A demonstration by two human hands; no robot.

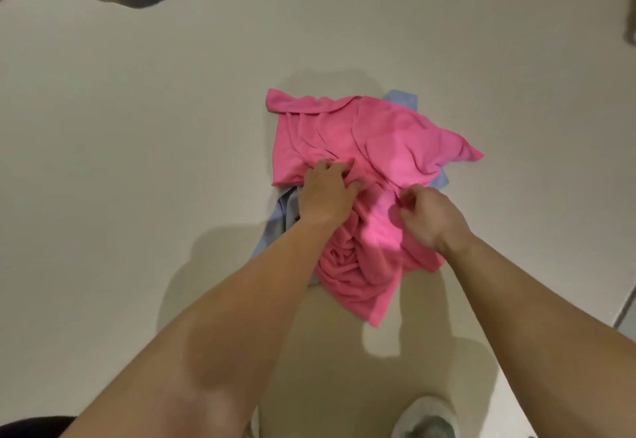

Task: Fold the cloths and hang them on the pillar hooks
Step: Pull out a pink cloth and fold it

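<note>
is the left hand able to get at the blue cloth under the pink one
Probably yes: the left hand grips the pink cloth right beside the blue cloth, whose exposed edge pokes out uncovered by that wrist.

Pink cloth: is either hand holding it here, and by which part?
Both. The left hand bunches the pink cloth near its left edge; the right hand pinches a fold near its middle. It lies crumpled over a blue-grey cloth.

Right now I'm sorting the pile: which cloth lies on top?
The pink cloth, crumpled, with both hands gripping it. The pale blue cloth lies beneath, only its edges peeking out.
</note>
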